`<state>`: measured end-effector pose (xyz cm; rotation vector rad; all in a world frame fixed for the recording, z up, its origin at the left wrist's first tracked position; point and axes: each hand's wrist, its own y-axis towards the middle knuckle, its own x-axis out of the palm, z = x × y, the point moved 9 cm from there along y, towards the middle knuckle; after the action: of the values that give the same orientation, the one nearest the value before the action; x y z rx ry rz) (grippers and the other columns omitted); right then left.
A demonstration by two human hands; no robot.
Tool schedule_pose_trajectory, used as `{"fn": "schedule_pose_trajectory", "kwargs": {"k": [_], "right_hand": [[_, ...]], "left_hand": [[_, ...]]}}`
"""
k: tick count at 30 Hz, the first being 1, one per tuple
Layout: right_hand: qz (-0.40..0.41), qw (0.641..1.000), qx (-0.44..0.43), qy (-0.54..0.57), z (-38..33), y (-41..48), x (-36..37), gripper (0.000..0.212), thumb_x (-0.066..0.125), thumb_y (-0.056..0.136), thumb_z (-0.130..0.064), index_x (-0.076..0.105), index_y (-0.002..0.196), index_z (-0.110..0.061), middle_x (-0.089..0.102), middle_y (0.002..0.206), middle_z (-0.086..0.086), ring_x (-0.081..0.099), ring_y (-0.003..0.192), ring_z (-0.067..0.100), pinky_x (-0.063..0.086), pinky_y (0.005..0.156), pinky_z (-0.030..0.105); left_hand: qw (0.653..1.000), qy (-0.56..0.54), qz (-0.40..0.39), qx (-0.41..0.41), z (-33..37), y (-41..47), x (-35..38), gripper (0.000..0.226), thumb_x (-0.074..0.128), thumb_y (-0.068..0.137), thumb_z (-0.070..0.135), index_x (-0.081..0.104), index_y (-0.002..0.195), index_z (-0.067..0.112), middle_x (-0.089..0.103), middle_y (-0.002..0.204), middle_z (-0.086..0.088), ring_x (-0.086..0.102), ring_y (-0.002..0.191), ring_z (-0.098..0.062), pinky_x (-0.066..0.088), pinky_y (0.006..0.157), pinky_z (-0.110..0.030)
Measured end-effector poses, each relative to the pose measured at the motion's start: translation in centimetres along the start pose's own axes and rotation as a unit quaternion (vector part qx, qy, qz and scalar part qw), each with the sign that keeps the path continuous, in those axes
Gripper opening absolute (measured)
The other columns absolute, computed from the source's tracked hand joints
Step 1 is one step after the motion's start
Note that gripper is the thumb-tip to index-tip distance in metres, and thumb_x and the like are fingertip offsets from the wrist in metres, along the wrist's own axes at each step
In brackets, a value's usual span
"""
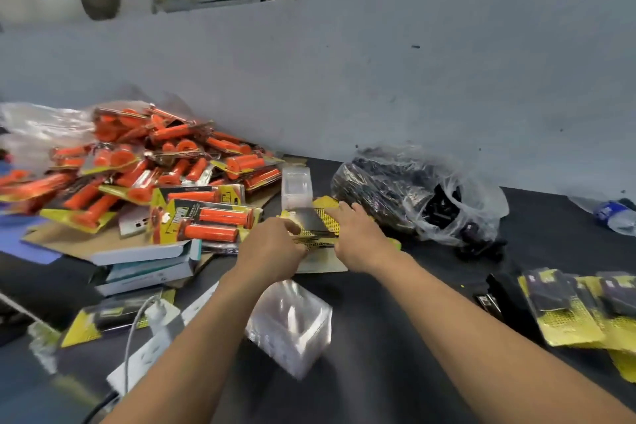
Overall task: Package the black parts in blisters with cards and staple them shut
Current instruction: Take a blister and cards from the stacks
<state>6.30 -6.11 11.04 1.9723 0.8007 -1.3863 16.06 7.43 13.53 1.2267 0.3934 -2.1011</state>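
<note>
Both my hands reach to a stack of yellow and black cards (315,224) at the middle of the dark table (378,337). My left hand (275,244) pinches the stack's left edge. My right hand (358,234) lies on its right side with fingers spread over the top card. A clear plastic bag of black parts (406,189) sits just right of the cards. An empty clear blister (292,323) lies near me under my left forearm, and more clear blisters (296,186) stand behind the cards. A black stapler (502,296) lies at the right beside finished yellow packs (564,313).
A big heap of packaged orange grips (155,162) fills the left side, over cardboard and boxes (148,265). A white power strip with a plug and cable (151,337) lies at the near left. A crumpled water bottle (616,213) rests at the far right by the wall.
</note>
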Motion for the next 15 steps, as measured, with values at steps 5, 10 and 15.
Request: {"fn": "schedule_pose_trajectory", "kwargs": {"k": [5, 10, 15], "right_hand": [[-0.018, 0.995, -0.045, -0.084, -2.3, 2.0, 1.6, 0.067, 0.058, 0.093, -0.008, 0.039, 0.155, -0.026, 0.050, 0.150, 0.009, 0.048, 0.136, 0.035, 0.044, 0.108, 0.044], [0.081, 0.987, -0.033, -0.134, -3.5, 2.2, -0.8, 0.042, 0.051, 0.093, -0.006, 0.071, 0.124, -0.026, 0.073, 0.116, 0.009, 0.068, 0.106, 0.035, 0.050, 0.080, 0.037], [0.150, 0.976, -0.009, -0.158, -3.6, 1.8, -2.2, 0.025, 0.057, 0.096, -0.014, 0.078, 0.106, -0.024, 0.076, 0.100, 0.006, 0.071, 0.093, 0.032, 0.046, 0.071, 0.032]], "left_hand": [[0.999, 0.038, -0.021, 0.004, -2.9, 0.3, 2.1, 0.045, 0.066, 0.091, 0.044, 0.064, 0.133, 0.031, 0.069, 0.125, 0.005, 0.065, 0.111, -0.019, 0.054, 0.093, -0.037], [1.000, -0.010, 0.026, -0.009, -5.0, -0.1, 1.7, 0.033, 0.065, 0.093, 0.051, 0.069, 0.124, 0.038, 0.070, 0.123, 0.015, 0.066, 0.109, -0.014, 0.054, 0.096, -0.039], [0.998, -0.015, 0.063, -0.011, -6.0, -0.9, 0.1, 0.028, 0.066, 0.094, 0.049, 0.072, 0.119, 0.039, 0.073, 0.116, 0.016, 0.066, 0.101, -0.010, 0.054, 0.087, -0.033]]}}
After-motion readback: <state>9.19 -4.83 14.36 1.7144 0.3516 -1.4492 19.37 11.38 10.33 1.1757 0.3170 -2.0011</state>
